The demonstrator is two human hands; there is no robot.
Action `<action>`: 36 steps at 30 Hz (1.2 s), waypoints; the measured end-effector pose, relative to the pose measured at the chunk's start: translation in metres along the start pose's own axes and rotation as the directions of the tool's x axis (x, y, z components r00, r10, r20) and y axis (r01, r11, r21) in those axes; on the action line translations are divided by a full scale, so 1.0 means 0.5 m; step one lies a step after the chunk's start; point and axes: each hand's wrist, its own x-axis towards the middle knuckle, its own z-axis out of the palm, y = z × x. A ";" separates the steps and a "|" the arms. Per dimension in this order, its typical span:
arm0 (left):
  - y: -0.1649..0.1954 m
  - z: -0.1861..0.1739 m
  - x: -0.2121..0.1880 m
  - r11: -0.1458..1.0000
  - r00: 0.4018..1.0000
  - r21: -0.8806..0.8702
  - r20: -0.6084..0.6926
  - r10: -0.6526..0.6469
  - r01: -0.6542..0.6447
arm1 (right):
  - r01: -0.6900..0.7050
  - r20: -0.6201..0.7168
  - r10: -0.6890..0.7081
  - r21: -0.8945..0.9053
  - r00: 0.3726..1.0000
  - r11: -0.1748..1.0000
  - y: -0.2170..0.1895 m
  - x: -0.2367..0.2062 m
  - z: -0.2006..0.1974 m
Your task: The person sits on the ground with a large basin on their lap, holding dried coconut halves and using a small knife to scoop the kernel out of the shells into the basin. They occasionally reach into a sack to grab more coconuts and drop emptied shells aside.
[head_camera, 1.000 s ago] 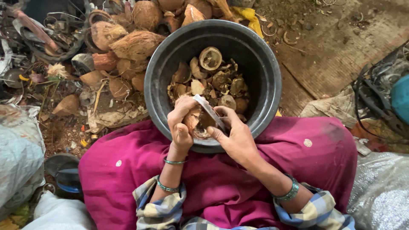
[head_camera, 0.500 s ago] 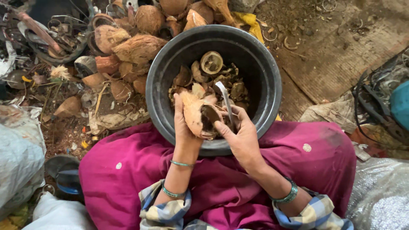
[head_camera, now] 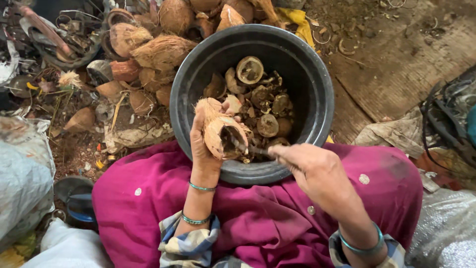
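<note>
Coconut shell (head_camera: 220, 134) gripped by left fingers (head_camera: 198, 134); right fingers (head_camera: 290, 151) clasp scraper (head_camera: 243, 146) above littered ground (head_camera: 391, 64).

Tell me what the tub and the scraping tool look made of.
Tub: probably plastic, dark grey with a dull, scuffed, even sheen. Scraping tool in the right hand: likely metal, thin and grey, working inside the fibrous coconut shell in the left hand.

Dirt floor (head_camera: 406, 64) strewn with husk scraps; grey sacks (head_camera: 22, 168) at left; tangled wire (head_camera: 446, 124) at right; soft daylight.
</note>
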 end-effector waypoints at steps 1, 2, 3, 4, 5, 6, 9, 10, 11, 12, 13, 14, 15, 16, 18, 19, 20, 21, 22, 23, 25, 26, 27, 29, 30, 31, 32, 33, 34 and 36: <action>0.000 -0.003 0.002 1.000 1.000 0.013 -0.001 -0.002 0.002 | 0.022 0.016 -0.022 -0.052 1.000 0.998 -0.002 -0.002 -0.001; 0.000 -0.006 0.003 1.000 1.000 0.028 -0.002 -0.005 0.005 | 0.044 0.033 -0.041 -0.103 0.999 0.994 -0.005 -0.004 -0.001; 0.000 -0.008 0.005 0.999 1.000 0.042 -0.003 -0.009 0.009 | 0.067 0.050 -0.060 -0.153 0.997 0.986 -0.006 -0.006 0.000; -0.001 -0.009 0.007 1.000 1.000 0.014 -0.009 0.008 -0.007 | 0.036 0.087 -0.019 -0.195 0.996 0.980 -0.009 -0.008 0.002; -0.001 -0.010 0.009 1.000 1.000 -0.014 -0.015 0.024 -0.024 | 0.007 0.121 0.023 -0.238 0.992 0.971 -0.012 -0.010 0.006; 0.000 -0.010 0.009 0.998 0.999 -0.041 -0.022 0.042 -0.042 | -0.019 0.154 0.065 -0.282 0.986 0.959 -0.016 -0.012 0.010; 0.002 -0.008 0.005 0.995 0.994 0.077 -0.095 -0.052 0.059 | 0.015 0.166 0.046 -0.345 0.985 0.939 -0.023 -0.009 0.029; 0.001 -0.005 0.004 0.994 0.993 0.074 -0.094 -0.068 0.076 | 0.020 0.170 0.042 -0.347 0.985 0.937 -0.024 -0.007 0.034; 0.000 -0.002 0.003 0.993 0.992 0.070 -0.093 -0.086 0.093 | 0.025 0.174 0.039 -0.350 0.984 0.936 -0.025 -0.006 0.038; -0.001 0.000 0.001 0.992 0.990 0.066 -0.091 -0.104 0.110 | 0.030 0.177 0.036 -0.353 0.984 0.935 -0.025 -0.006 0.040; -0.003 0.003 0.000 0.991 0.990 0.071 -0.089 -0.109 0.115 | 0.040 0.185 0.032 -0.371 0.982 0.928 -0.025 -0.006 0.040; -0.003 0.005 -0.002 0.990 0.990 0.077 -0.088 -0.113 0.120 | 0.050 0.195 0.029 -0.388 0.980 0.920 -0.025 -0.007 0.040; -0.004 0.007 -0.004 0.989 0.989 0.081 -0.088 -0.116 0.123 | 0.062 0.206 0.025 -0.404 0.978 0.913 -0.024 -0.007 0.040; -0.004 0.008 -0.004 0.989 0.990 0.083 -0.077 -0.119 0.125 | 0.069 0.192 0.007 -0.381 0.981 0.922 -0.024 -0.008 0.039; -0.004 0.010 -0.004 0.988 0.990 0.084 -0.056 -0.126 0.131 | 0.081 0.165 -0.027 -0.333 0.986 0.939 -0.023 -0.009 0.038; -0.004 0.010 -0.003 0.988 0.991 0.084 -0.039 -0.129 0.131 | 0.088 0.171 -0.032 -0.333 0.985 0.939 -0.022 -0.008 0.038; -0.004 0.010 -0.003 0.988 0.991 0.083 -0.022 -0.131 0.132 | 0.095 0.177 -0.036 -0.333 0.984 0.938 -0.022 -0.007 0.039; -0.005 0.010 -0.002 0.988 0.991 0.083 -0.006 -0.133 0.133 | 0.101 0.183 -0.041 -0.333 0.982 0.938 -0.021 -0.006 0.040; -0.005 0.011 -0.003 0.986 0.991 0.094 -0.022 -0.133 0.134 | 0.101 0.184 -0.041 -0.331 0.982 0.938 -0.021 -0.006 0.040; -0.007 0.011 -0.004 0.985 0.990 0.105 -0.037 -0.133 0.136 | 0.100 0.186 -0.040 -0.329 0.982 0.939 -0.021 -0.005 0.040; -0.010 0.013 -0.006 0.986 0.986 0.055 -0.049 -0.158 0.160 | 0.118 0.185 -0.059 -0.324 0.981 0.939 -0.020 -0.003 0.039; -0.013 0.015 -0.006 0.983 0.982 -0.006 -0.043 -0.183 0.182 | 0.135 0.183 -0.079 -0.321 0.980 0.937 -0.020 -0.003 0.037; -0.014 0.016 -0.007 0.977 0.978 -0.067 -0.036 -0.207 0.204 | 0.153 0.181 -0.099 -0.318 0.978 0.936 -0.020 -0.003 0.035; -0.015 0.019 -0.007 0.979 0.978 -0.035 -0.054 -0.201 0.199 | 0.145 0.201 -0.082 -0.320 0.976 0.936 -0.020 -0.002 0.033; -0.015 0.020 -0.007 0.980 0.978 -0.019 -0.062 -0.197 0.197 | 0.141 0.210 -0.075 -0.323 0.975 0.936 -0.020 -0.002 0.033; -0.015 0.020 -0.007 0.982 0.980 -0.006 -0.067 -0.188 0.188 | 0.142 0.207 -0.077 -0.322 0.975 0.936 -0.021 -0.001 0.034; -0.015 0.020 -0.006 0.984 0.981 0.008 -0.072 -0.179 0.180 | 0.144 0.204 -0.080 -0.320 0.976 0.936 -0.022 0.000 0.037; -0.014 0.019 -0.005 0.985 0.983 0.022 -0.077 -0.170 0.172 | 0.145 0.201 -0.083 -0.319 0.976 0.937 -0.022 0.002 0.039; -0.014 0.018 -0.005 0.981 0.980 0.033 -0.065 -0.188 0.191 | 0.148 0.204 -0.085 -0.318 0.975 0.937 -0.023 0.002 0.040; -0.013 0.015 -0.004 0.972 0.973 0.055 -0.039 -0.226 0.228 | 0.153 0.209 -0.089 -0.317 0.974 0.936 -0.023 0.003 0.042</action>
